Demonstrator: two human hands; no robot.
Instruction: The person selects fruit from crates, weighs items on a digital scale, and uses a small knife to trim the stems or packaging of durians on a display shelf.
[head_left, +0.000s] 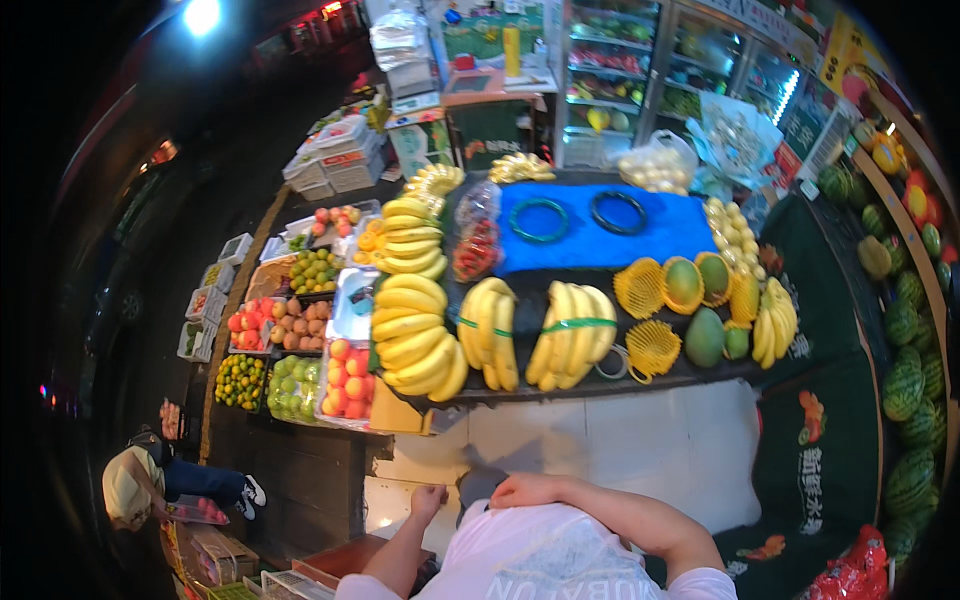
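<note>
My left hand (430, 501) is curled into a loose fist in front of me, with nothing visible in it. My right hand (517, 490) rests at the waist of my light shirt (525, 547), its fingers bent; whether they grip the cloth cannot be told. Across a strip of tiled floor stands a dark display table. Along its near edge lie a large banana bunch (416, 337) and two bunches tied with green tape, one narrow (487, 330) and one wide (574, 334). Beside them are mangoes (705, 337), some in yellow foam nets (652, 349), and a roll of clear tape (615, 362).
On a blue cloth (600, 247) lie two dark rings (538, 220). Crates of apples (349, 382), limes and other fruit stand at left. A person (135, 484) bends there with a bag. Watermelons (904, 382) line the right; glass fridges (611, 75) stand behind.
</note>
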